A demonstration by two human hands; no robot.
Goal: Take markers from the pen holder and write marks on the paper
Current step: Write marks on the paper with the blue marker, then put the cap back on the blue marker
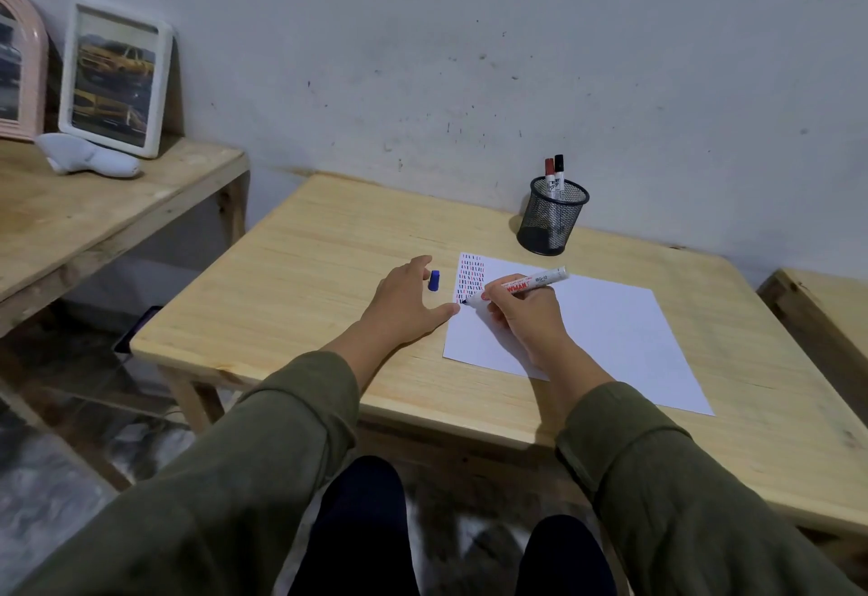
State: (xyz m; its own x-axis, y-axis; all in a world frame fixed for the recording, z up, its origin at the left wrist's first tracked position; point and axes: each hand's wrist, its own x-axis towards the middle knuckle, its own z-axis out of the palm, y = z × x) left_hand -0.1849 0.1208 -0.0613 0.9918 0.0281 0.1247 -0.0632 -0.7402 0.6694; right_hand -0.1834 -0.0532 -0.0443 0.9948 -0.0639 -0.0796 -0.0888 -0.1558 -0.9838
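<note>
I see my left hand (407,309) spread flat on the pale wood table (300,267), w/ a small blue marker cap (433,280) just beside it. My right hand (526,314) grips a white marker (521,286), tip on the white paper sheet (606,323) near rows of short marks (470,277). A black mesh pen holder (552,221) w/ two markers (554,175) stands behind.
</note>
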